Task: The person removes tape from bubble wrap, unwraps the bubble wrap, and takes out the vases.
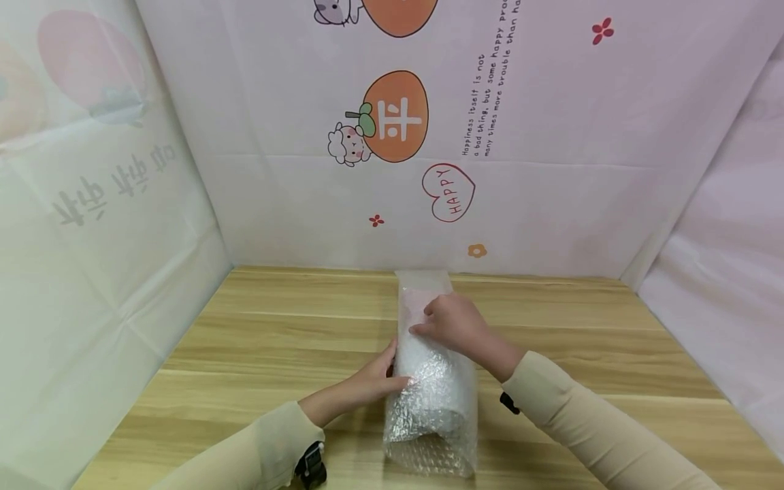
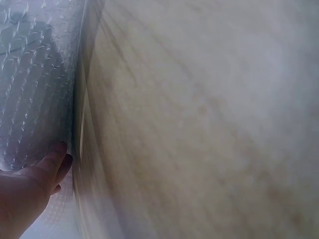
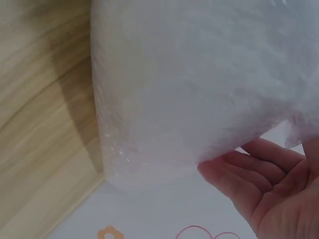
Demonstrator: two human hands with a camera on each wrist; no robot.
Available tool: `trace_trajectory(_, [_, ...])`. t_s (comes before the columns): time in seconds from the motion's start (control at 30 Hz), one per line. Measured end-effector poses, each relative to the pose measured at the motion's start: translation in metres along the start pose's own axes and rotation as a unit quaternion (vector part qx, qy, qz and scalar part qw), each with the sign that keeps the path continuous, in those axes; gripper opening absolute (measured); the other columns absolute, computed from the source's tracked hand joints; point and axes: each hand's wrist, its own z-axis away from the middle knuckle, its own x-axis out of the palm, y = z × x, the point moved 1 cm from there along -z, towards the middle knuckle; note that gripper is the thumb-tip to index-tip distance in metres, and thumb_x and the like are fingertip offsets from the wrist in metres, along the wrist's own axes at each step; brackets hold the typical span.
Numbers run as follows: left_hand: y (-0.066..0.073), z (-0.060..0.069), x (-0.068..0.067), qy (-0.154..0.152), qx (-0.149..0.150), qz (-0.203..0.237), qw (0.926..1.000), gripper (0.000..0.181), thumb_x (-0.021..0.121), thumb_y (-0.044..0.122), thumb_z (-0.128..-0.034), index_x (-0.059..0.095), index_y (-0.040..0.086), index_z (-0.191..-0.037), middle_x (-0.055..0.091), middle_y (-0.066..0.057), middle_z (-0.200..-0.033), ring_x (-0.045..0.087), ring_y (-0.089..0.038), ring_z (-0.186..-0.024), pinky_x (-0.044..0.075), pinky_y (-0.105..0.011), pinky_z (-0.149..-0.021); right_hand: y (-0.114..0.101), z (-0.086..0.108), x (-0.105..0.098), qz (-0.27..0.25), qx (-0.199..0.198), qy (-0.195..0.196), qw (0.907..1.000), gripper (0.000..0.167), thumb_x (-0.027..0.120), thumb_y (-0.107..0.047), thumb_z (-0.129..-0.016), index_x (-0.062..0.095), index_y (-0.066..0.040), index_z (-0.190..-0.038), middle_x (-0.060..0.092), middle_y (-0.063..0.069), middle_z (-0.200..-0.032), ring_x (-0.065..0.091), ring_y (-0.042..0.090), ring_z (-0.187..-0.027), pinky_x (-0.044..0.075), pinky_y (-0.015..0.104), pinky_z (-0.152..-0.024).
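A rolled length of clear bubble wrap [image 1: 431, 408] lies lengthwise on the wooden table, its near end showing an open curl. My left hand [image 1: 367, 382] grips its left side, thumb on top and fingers down the side. In the left wrist view, the left fingers [image 2: 52, 167] touch the wrap's lower edge. Farther along the roll, my right hand [image 1: 456, 325] holds the wrap from above with bent fingers. The right wrist view shows a right fingertip [image 3: 205, 168] against the wrap's edge and the thumb beside a loose flap. Whatever lies inside the roll is hidden.
The wood-grain table [image 1: 294, 320] extends on both sides of the roll. A white printed cloth [image 1: 275, 204] hangs behind it, and more cloth hangs at the left and right. Dark straps [image 1: 312, 466] sit at the wrists.
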Motion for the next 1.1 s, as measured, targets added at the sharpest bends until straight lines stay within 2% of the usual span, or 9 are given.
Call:
trace_trajectory(0.13, [-0.0006, 0.0004, -0.0002, 0.002, -0.003, -0.009, 1.0000, 0.097, 0.063, 0.022, -0.0918, -0.009, -0.001, -0.153, 0.009, -0.024, -0.158, 0.020, -0.034, -0.142, 0.023, -0.041, -0.112, 0.0016, 0.0025, 0.0032, -0.013, 0.022, -0.016, 0.9995, 0.039, 0.076, -0.040, -0.082, 0.067, -0.004, -0.072, 0.049, -0.001, -0.056, 0.039, 0.012, -0.053, 0.038, 0.030, -0.052])
trace_trajectory(0.23, [-0.0019, 0.0007, -0.0010, -0.001, 0.000, -0.011, 0.9999, 0.098, 0.064, 0.026, -0.0918, -0.008, 0.001, -0.154, 0.011, -0.023, -0.158, 0.023, -0.033, -0.141, 0.024, -0.040, -0.112, 0.0024, 0.0033, 0.0056, -0.009, 0.037, -0.041, 0.9984, 0.053, 0.072, -0.043, -0.086, 0.068, 0.006, -0.107, 0.067, 0.022, -0.096, 0.062, 0.027, -0.080, 0.052, 0.041, -0.074])
trace_trajectory(0.33, [-0.0029, 0.0003, -0.0016, -0.005, 0.007, -0.011, 0.9999, 0.099, 0.064, 0.030, -0.0920, -0.008, 0.003, -0.154, 0.013, -0.021, -0.158, 0.025, -0.031, -0.141, 0.026, -0.037, -0.111, 0.0033, 0.0030, 0.0078, 0.005, 0.037, -0.071, 0.9968, 0.069, 0.065, -0.043, -0.091, 0.054, 0.014, -0.128, 0.052, 0.036, -0.127, 0.055, 0.045, -0.114, 0.046, 0.052, -0.094])
trace_trajectory(0.4, [-0.0030, 0.0001, -0.0016, -0.008, 0.011, -0.009, 0.9999, 0.099, 0.064, 0.031, -0.0922, -0.007, 0.004, -0.155, 0.013, -0.021, -0.158, 0.025, -0.031, -0.141, 0.026, -0.037, -0.111, 0.0032, 0.0023, 0.0091, 0.016, 0.029, -0.080, 0.9962, 0.070, 0.062, -0.041, -0.092, 0.049, 0.016, -0.131, 0.043, 0.038, -0.135, 0.047, 0.048, -0.122, 0.041, 0.053, -0.100])
trace_trajectory(0.5, [-0.0034, -0.0001, -0.0017, -0.010, 0.015, -0.009, 0.9998, 0.099, 0.064, 0.032, -0.0923, -0.008, 0.003, -0.154, 0.012, -0.020, -0.159, 0.024, -0.030, -0.141, 0.025, -0.036, -0.111, 0.0023, 0.0019, 0.0098, 0.031, 0.021, -0.080, 0.9961, 0.068, 0.060, -0.039, -0.093, 0.050, 0.016, -0.130, 0.047, 0.038, -0.133, 0.050, 0.047, -0.119, 0.042, 0.053, -0.098])
trace_trajectory(0.7, [-0.0028, -0.0001, -0.0019, -0.001, 0.006, -0.022, 0.9997, 0.100, 0.064, 0.035, -0.0924, -0.007, -0.002, -0.153, 0.009, -0.022, -0.159, 0.021, -0.032, -0.142, 0.024, -0.039, -0.112, -0.0007, 0.0027, 0.0077, 0.051, 0.002, -0.073, 0.9961, 0.053, 0.055, -0.031, -0.093, 0.057, 0.014, -0.121, 0.060, 0.030, -0.113, 0.060, 0.041, -0.098, 0.049, 0.049, -0.087])
trace_trajectory(0.8, [-0.0024, -0.0003, -0.0016, 0.001, 0.003, -0.022, 0.9998, 0.099, 0.064, 0.032, -0.0923, -0.007, -0.001, -0.153, 0.008, -0.022, -0.159, 0.020, -0.032, -0.142, 0.023, -0.040, -0.112, -0.0007, 0.0027, 0.0069, 0.050, -0.015, -0.070, 0.9962, 0.038, 0.050, -0.023, -0.094, 0.062, 0.011, -0.106, 0.062, 0.023, -0.095, 0.060, 0.033, -0.081, 0.050, 0.046, -0.077])
trace_trajectory(0.93, [-0.0027, -0.0019, -0.0012, -0.003, 0.011, -0.016, 0.9998, 0.096, 0.062, 0.026, -0.0925, -0.008, -0.001, -0.153, 0.006, -0.022, -0.159, 0.017, -0.032, -0.143, 0.021, -0.040, -0.113, 0.0012, 0.0017, 0.0076, 0.059, -0.047, -0.065, 0.9950, 0.024, 0.046, -0.013, -0.096, 0.055, -0.002, -0.077, 0.050, 0.009, -0.070, 0.043, 0.020, -0.060, 0.044, 0.038, -0.062])
trace_trajectory(1.1, [-0.0046, -0.0021, -0.0015, -0.003, 0.009, -0.012, 0.9999, 0.096, 0.062, 0.027, -0.0934, -0.009, -0.002, -0.152, 0.004, -0.023, -0.159, 0.015, -0.033, -0.143, 0.019, -0.040, -0.113, 0.0008, 0.0008, 0.0068, 0.066, -0.059, -0.048, 0.9949, 0.032, 0.050, -0.014, -0.095, 0.046, -0.010, -0.064, 0.042, 0.002, -0.062, 0.038, 0.016, -0.056, 0.041, 0.035, -0.057])
